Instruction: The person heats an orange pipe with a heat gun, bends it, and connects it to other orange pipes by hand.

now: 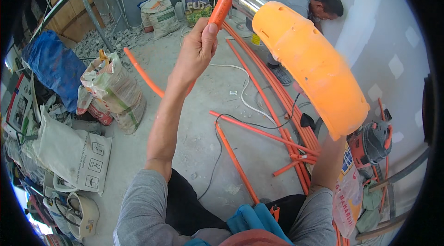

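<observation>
Small dark print runs along the pipe (pixel 224 4), too fine to make out. More lettering shows on the floor (pixel 199 153): a white sack (pixel 76 153) carries a line of text and three boxed pictograms, a bag (pixel 347 204) at the right has red capitals, and a sack (pixel 197 2) at the back has big capitals.

The pipe is orange, slim and round, raised at the top centre, with its upper end at the mouth of a shiny metal nozzle (pixel 249 3). Whether they touch is unclear. The nozzle belongs to a bulky orange heat gun (pixel 311 68), scuffed, with slots along its casing.

The hands are apart. The left hand (pixel 199 48) is closed around the pipe, thumb along it; the right hand is hidden behind the heat gun, so its grip cannot be told.
</observation>
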{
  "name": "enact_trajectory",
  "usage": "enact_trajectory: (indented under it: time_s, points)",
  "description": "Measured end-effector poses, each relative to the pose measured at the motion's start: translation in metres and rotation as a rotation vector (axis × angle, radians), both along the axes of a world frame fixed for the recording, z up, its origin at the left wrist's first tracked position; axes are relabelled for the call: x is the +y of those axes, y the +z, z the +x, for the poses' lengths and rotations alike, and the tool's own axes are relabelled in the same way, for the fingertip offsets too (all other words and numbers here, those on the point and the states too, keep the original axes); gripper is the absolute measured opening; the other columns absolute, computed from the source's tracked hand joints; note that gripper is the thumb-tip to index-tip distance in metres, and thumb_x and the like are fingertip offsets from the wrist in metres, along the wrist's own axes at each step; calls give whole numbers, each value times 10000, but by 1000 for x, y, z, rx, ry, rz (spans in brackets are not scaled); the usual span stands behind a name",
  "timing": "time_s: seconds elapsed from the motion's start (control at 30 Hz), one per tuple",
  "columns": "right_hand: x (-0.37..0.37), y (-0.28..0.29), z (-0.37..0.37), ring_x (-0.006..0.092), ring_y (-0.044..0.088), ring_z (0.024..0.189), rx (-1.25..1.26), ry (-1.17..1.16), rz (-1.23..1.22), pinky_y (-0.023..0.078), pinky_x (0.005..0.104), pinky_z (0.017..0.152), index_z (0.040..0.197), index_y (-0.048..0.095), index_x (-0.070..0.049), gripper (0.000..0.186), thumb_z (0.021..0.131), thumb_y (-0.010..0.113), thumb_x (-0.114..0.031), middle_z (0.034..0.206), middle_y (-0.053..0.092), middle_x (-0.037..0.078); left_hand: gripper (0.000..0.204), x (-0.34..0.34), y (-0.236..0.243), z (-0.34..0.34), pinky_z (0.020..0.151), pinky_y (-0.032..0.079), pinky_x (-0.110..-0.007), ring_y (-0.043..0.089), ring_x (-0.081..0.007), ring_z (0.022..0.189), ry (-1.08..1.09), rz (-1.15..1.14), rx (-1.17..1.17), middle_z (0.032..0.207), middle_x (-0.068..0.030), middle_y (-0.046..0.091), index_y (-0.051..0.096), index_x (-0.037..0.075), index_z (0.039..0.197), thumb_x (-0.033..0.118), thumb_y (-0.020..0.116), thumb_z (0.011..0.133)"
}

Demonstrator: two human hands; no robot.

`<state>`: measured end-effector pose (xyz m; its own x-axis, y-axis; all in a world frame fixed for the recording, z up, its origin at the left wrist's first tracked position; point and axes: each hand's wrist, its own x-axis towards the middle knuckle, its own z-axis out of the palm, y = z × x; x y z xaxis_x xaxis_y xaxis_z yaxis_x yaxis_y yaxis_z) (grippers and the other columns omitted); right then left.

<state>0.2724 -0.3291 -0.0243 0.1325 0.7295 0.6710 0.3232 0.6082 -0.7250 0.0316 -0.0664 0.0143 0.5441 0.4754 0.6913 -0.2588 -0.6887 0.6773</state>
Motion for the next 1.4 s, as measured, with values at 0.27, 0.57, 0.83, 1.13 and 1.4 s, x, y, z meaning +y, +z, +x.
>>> enact_trajectory:
  time_s: [0.27, 0.57, 0.83, 1.13, 1.4]
  points:
    - [5, -1, -3, 209, 553, 1312, -30, -56, 8, 456, 379, 1096, 1477, 482, -78, 542, 1002, 668, -260, 1455, 565, 84, 464, 5, -1, 0, 516, 341, -214, 414, -32, 589, 70, 50, 9, 726, 51, 439, 579, 67, 1141, 495, 405, 1093]
    - [13, -3, -8, 207, 557, 1299, -42, -82, 14, 458, 376, 1087, 1470, 487, -78, 535, 1001, 669, -258, 1442, 569, 82, 397, 8, -2, -7, 547, 375, -223, 437, -42, 617, 116, 83, 13, 770, 46, 460, 524, 53, 1240, 416, 469, 1089]
    - [22, -3, -13, 205, 560, 1287, -49, -86, 7, 460, 373, 1079, 1463, 492, -77, 528, 1000, 671, -257, 1430, 574, 80, 344, 8, 10, -27, 526, 379, -240, 440, -45, 598, 73, 9, 35, 720, 36, 464, 516, 47, 1123, 384, 555, 1064]
    - [35, -1, -22, 203, 563, 1274, -51, -97, -2, 463, 370, 1070, 1456, 497, -76, 521, 998, 672, -255, 1416, 578, 77, 332, 3, 21, -44, 507, 374, -217, 449, -32, 567, -7, -40, 8, 713, 55, 463, 555, 55, 1103, 385, 551, 1066]
    - [44, -2, -27, 201, 567, 1263, -51, -94, -2, 464, 368, 1062, 1449, 502, -76, 515, 997, 674, -254, 1404, 582, 75, 361, 11, 19, -51, 493, 372, -217, 449, -28, 552, 17, 5, 21, 697, 46, 465, 581, 40, 1110, 396, 529, 1074]
